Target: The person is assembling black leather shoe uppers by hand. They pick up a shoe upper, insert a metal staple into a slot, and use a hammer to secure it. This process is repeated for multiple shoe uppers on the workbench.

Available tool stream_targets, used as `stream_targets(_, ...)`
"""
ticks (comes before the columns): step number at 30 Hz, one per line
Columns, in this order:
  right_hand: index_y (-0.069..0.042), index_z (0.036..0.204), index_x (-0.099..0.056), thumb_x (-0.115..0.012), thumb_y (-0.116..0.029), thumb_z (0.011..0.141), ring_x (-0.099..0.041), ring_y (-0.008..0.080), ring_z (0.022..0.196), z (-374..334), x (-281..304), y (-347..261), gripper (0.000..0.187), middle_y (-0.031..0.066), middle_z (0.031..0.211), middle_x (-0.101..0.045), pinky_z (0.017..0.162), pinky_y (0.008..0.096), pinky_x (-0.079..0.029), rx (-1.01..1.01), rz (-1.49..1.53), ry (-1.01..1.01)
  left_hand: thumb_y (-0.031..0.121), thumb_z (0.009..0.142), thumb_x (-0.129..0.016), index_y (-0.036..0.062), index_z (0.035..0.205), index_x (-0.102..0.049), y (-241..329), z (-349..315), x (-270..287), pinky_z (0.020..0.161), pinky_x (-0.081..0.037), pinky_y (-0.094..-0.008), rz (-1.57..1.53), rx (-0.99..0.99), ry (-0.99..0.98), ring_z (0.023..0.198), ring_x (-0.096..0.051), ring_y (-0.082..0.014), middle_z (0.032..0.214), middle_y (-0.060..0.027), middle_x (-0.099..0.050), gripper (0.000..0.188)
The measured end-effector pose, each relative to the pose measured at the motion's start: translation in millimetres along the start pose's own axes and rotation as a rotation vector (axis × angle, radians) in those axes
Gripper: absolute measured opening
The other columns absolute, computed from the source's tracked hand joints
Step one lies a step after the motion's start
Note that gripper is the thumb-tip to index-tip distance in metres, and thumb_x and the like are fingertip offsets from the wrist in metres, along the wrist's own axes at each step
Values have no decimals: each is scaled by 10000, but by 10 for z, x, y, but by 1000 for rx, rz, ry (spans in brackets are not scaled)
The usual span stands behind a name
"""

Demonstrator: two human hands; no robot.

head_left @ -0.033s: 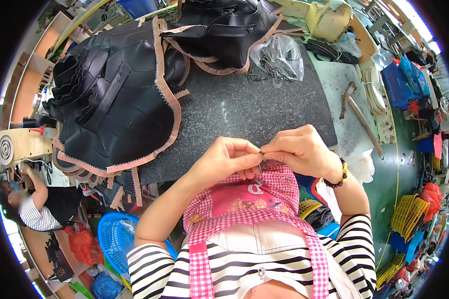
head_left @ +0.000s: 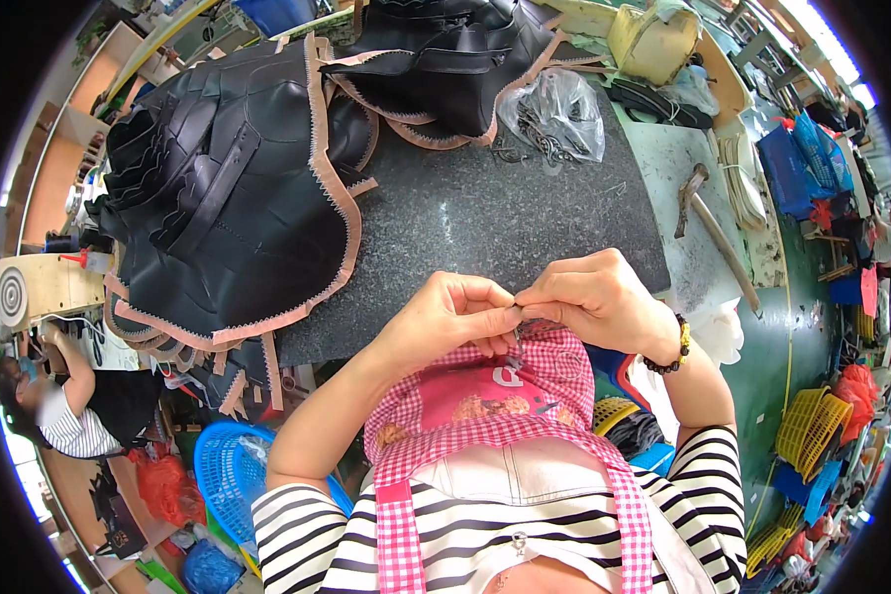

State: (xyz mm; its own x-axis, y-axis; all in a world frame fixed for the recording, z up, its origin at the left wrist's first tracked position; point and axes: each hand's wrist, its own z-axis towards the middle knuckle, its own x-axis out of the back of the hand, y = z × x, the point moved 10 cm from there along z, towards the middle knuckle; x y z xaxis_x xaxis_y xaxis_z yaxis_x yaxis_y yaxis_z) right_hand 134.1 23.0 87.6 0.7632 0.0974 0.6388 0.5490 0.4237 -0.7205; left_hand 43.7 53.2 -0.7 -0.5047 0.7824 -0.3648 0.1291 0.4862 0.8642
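While both hands meet just over the near edge of the dark stone slab (head_left: 525,213), the left hand (head_left: 445,319) and the right hand (head_left: 594,297) pinch one small metal part (head_left: 518,315) between their fingertips, thumbs and forefingers drawn narrow and touching at the centre of the view. What kind of part it is, I cannot tell, as it is too small and mostly hidden by the fingers. It sits right above the pink checked apron (head_left: 505,396), which hangs at 6 o'clock from the hands. A dark beaded bracelet (head_left: 675,348) circles the right wrist at 4 o'clock.

At 10 o'clock from the hands, a stack of black leather pieces (head_left: 218,198) with tan zigzag edging lies over the slab's left side, well apart from the fingers. More black pieces (head_left: 455,59) lie at 12 o'clock, and just beside them a clear plastic bag (head_left: 559,114) of small metal fittings rests on the slab. A hammer (head_left: 708,233) lies on the pale bench at 2 o'clock. A blue plastic basket (head_left: 233,470) stands at 8 o'clock, and another person (head_left: 64,411) in a striped top sits at 9 o'clock, far from the hands
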Motion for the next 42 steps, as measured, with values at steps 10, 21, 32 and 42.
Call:
stream_targets(10,-14,914,-666,-686,-43,808,-679,265,697,-163,27,11,112,105,833,-667,596,323,-540,-160,-73,308,104,960,-572,-34,1104,-570,54,-18,137,769,-582,-296,-84,-114,175,911,-699,-223,977,-164,-691,199)
stream_targets(21,0,947,-573,-636,-65,712,-651,242,672,-79,-140,-145,252,80,769,-588,569,337,-533,-17,-345,74,83,957,-576,-46,1056,-600,108,-182,106,804,-548,-252,143,-222,317,917,-673,-130,954,-136,-714,164)
stream_targets(32,5,861,-561,-651,-69,712,-604,195,578,-43,-240,-159,189,50,693,-525,511,325,-509,72,-442,123,56,964,-557,-50,1005,-595,101,-160,106,765,-580,-270,208,-218,371,845,-692,-160,919,-154,-705,120)
stream_targets(42,41,1023,-660,-731,22,788,-703,145,793,-524,-279,498,246,118,945,-697,674,238,-569,-519,400,679,39,961,-550,-48,980,-582,97,-167,115,775,-588,-281,-32,-360,426,838,-690,-154,924,-146,-695,95)
